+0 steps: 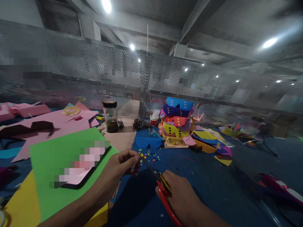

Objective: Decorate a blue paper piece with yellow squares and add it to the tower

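Observation:
My right hand [181,187] grips a pair of scissors [163,192] with red handles, its dark blades angled up and to the left. At the blade tips is my left hand [126,160], with thumb and forefinger pinched together. Whatever they pinch is hidden or too small to make out. Just beyond the tips, tiny paper squares [151,155] in several colours lie scattered on the blue table [203,183]. Behind them rests a folded blue paper piece [148,142]. Stacked paper bands [176,129] dotted with small squares stand a little farther back.
To the left, a phone [82,179] lies on a green paper sheet [47,157], beside pink sheets [68,126]. A dark-lidded jar [110,116] and a paper cup [154,119] stand at the back before a perforated metal screen [161,72]. Paper scraps [210,140] lie right of the stack.

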A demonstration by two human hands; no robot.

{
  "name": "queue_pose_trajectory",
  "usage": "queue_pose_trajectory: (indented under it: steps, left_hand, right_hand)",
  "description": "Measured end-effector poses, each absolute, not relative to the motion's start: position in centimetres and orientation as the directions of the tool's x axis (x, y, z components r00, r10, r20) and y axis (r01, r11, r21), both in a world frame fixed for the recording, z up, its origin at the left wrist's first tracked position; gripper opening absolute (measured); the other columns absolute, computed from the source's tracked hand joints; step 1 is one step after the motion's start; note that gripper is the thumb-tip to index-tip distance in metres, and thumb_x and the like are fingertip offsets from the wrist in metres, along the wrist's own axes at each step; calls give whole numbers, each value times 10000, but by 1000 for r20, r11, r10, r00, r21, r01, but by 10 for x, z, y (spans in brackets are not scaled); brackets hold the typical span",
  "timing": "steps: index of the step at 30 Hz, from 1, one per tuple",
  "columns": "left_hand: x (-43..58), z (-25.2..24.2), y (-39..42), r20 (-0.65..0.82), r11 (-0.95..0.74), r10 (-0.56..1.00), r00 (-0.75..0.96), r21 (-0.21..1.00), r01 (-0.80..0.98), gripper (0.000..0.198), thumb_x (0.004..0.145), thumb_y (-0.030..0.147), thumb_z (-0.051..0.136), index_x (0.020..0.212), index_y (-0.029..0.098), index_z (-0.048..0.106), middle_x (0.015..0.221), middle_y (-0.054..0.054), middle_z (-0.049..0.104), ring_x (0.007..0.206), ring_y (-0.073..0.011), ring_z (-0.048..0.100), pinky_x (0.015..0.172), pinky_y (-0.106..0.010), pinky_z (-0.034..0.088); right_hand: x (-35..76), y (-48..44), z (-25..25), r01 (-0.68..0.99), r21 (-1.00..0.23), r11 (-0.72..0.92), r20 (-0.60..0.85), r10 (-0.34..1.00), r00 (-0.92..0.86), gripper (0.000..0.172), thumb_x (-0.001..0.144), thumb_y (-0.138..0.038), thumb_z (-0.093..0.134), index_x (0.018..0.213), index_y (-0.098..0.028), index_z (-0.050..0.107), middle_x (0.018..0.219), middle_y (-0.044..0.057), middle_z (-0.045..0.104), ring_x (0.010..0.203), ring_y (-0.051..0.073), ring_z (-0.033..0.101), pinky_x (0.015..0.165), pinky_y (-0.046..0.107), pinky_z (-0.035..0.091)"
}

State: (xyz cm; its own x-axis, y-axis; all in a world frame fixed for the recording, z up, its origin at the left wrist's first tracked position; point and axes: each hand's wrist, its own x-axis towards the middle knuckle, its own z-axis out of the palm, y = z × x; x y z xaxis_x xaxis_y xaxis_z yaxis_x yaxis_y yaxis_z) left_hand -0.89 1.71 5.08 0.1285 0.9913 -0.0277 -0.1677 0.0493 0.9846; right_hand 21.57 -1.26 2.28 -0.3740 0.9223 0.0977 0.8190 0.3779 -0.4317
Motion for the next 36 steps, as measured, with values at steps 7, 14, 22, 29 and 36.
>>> queue_pose_trajectory:
  steps: [7, 14, 22, 29, 36]
  left_hand:
    - [-9, 50, 18, -19, 40, 991, 133, 987, -155, 184, 782, 341, 689, 753, 171, 623, 659, 18, 584, 622, -118, 525, 581, -232, 460]
    - [-10, 50, 17, -33, 52, 991, 126, 987, -152, 182, 773, 337, 694, 741, 176, 616, 656, 17, 589, 620, -120, 531, 574, -226, 457]
    - [-9, 51, 17, -41, 59, 992, 118, 987, -150, 183, 767, 340, 695, 744, 173, 623, 658, 11, 591, 631, -126, 532, 578, -227, 465]
    - [-8, 53, 16, -50, 66, 992, 114, 987, -146, 193, 748, 340, 709, 721, 170, 622, 646, 9, 591, 622, -130, 538, 575, -237, 473]
    - [-9, 52, 15, -51, 70, 991, 124, 986, -149, 183, 763, 334, 700, 739, 169, 624, 654, 13, 594, 624, -123, 542, 579, -228, 473]
  right_hand:
    - [214, -10, 25, 840, -400, 367, 69, 926, -372, 101, 884, -285, 500, 823, -224, 552, 833, -5, 656, 681, 148, 602, 575, 251, 299]
    - [215, -12, 26, 839, -389, 381, 73, 920, -384, 68, 862, -239, 505, 828, -221, 561, 851, -2, 663, 718, 153, 616, 599, 248, 312]
    - [214, -12, 29, 852, -375, 367, 59, 926, -373, 83, 870, -242, 490, 826, -220, 557, 848, -6, 665, 701, 139, 615, 577, 247, 308]
    - [213, -12, 32, 861, -359, 360, 23, 926, -378, 90, 857, -199, 475, 837, -213, 562, 873, 11, 666, 734, 153, 626, 611, 244, 334]
    - [214, -12, 29, 860, -370, 350, 36, 931, -364, 94, 808, -160, 491, 817, -213, 568, 850, 8, 670, 719, 156, 625, 598, 242, 328]
